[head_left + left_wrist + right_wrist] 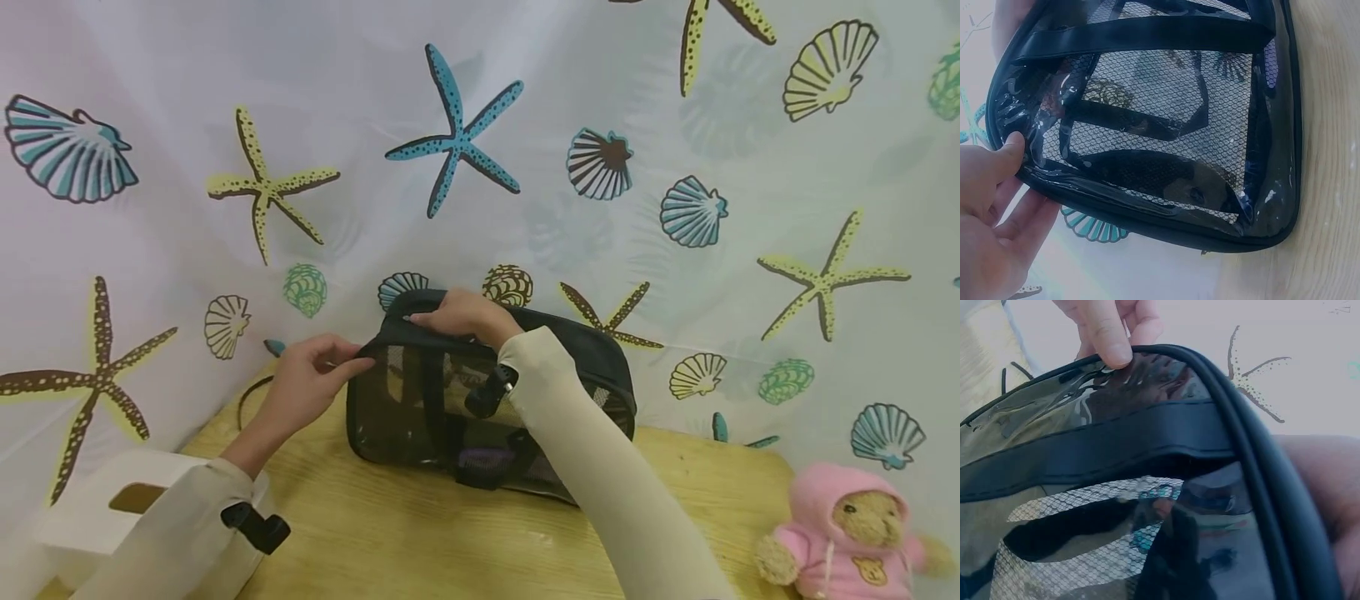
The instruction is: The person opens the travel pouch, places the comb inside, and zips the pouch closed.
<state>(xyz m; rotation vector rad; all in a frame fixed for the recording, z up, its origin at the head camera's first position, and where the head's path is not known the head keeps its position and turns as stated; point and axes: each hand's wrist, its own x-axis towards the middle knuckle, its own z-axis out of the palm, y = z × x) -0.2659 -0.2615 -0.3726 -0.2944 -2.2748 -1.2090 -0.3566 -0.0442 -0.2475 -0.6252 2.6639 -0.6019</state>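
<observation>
A see-through bag with black trim, black straps and mesh stands upright on the wooden table. Its upper left corner is pinched by my left hand, thumb in front and fingers behind, as the left wrist view confirms with the clear panel bulging beside the thumb. Along the black top edge, my right hand has curled fingers near that corner. A small shiny bit at its fingertips looks like a zipper pull. In the right wrist view the bag hides most of the right hand. Something purple shows inside the bag, low down.
A white box with an oval hole stands at the left, under my left forearm. At the right front sits a teddy bear in a pink hoodie. Behind the wooden table hangs a curtain printed with shells and starfish.
</observation>
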